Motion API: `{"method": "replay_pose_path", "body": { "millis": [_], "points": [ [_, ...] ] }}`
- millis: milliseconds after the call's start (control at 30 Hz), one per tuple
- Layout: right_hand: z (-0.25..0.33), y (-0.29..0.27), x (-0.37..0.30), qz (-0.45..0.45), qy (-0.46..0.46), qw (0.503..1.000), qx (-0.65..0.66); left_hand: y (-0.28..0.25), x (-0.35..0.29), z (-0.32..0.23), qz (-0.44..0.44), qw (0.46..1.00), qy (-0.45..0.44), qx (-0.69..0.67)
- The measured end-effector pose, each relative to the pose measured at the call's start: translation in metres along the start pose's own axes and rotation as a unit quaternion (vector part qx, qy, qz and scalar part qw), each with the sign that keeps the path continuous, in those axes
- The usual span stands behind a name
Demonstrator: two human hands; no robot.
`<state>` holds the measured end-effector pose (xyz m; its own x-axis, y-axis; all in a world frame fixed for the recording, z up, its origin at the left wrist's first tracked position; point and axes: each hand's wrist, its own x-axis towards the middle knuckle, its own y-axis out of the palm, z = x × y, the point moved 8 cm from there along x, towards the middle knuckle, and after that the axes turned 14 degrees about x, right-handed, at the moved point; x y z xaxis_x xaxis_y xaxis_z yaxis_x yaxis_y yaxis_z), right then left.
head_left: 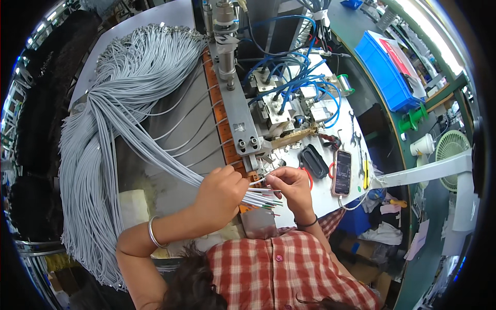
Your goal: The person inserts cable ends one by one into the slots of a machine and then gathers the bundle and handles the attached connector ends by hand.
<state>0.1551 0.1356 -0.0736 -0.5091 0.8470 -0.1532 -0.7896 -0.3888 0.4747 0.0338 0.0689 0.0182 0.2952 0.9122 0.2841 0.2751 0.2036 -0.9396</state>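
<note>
My left hand (223, 190) is closed around a bundle of grey cables (168, 161) near their cut ends. White and green inner wires (263, 200) with reddish tips stick out past its fingers. My right hand (292, 187) is just to the right, its thumb and forefinger pinched on the end of a single cable (258, 181). Both hands are at the near end of an orange strip (227, 139), below the metal arm of a machine (240, 116). Several single cables run from the bundle's side to slots along that strip.
A large mass of grey cables (144, 59) covers the table's left side. Blue air tubes (310, 82) loop over the machine. On the right lie a phone (341, 173), a black tray (314, 161), wrenches (356, 138) and a yellow tool (366, 170). A blue bin (382, 72) stands farther back.
</note>
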Motion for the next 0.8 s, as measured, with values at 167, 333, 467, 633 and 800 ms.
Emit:
{"method": "replay_pose_path", "body": {
  "millis": [167,333,467,633,800],
  "points": [
    [-0.005,0.001,0.002,0.010,-0.003,1.000,0.001,-0.003,0.002,0.005,-0.009,1.000,-0.022,0.012],
    [-0.006,0.002,0.001,0.027,0.071,0.996,0.052,-0.006,0.005,0.003,-0.017,0.999,-0.026,0.010],
    [-0.002,0.007,0.005,0.052,-0.010,0.998,0.041,-0.001,0.003,0.008,0.010,1.000,-0.022,0.015],
    [0.006,0.007,0.001,0.013,-0.044,0.998,-0.037,-0.002,0.003,0.007,0.004,1.000,-0.022,-0.002],
    [0.000,0.005,0.002,0.046,0.012,0.999,0.027,-0.006,0.005,0.006,-0.007,1.000,-0.023,-0.007]
  ]
}}
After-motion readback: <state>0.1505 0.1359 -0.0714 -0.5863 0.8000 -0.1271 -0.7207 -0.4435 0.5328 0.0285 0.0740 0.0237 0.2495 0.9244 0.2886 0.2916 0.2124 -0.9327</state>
